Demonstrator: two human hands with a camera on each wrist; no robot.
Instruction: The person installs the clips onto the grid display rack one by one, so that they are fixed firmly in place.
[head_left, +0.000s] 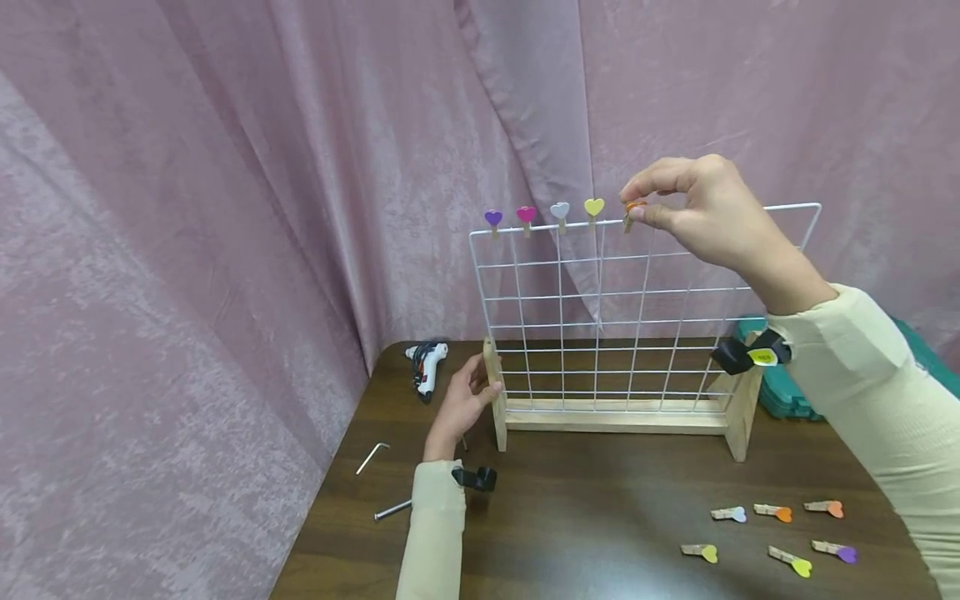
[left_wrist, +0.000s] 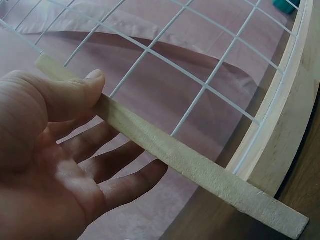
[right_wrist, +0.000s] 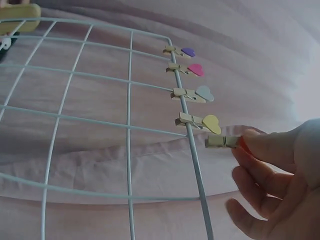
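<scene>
Room along top wire (head_left: pixel 792 206) (yellow clip (head_left: pixel 594 207) leftward)

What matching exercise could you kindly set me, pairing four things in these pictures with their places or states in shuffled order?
Column one:
1. Right hand
2. Left hand
3. Glue gun
4. Green case

Column two:
A. Lies near the table's back left corner
B. Pinches a clip near the grid's top bar
C. Partly hidden behind the right wooden upright
D. Grips the left wooden upright

Pairs: 1-B, 2-D, 3-A, 4-C.
</scene>
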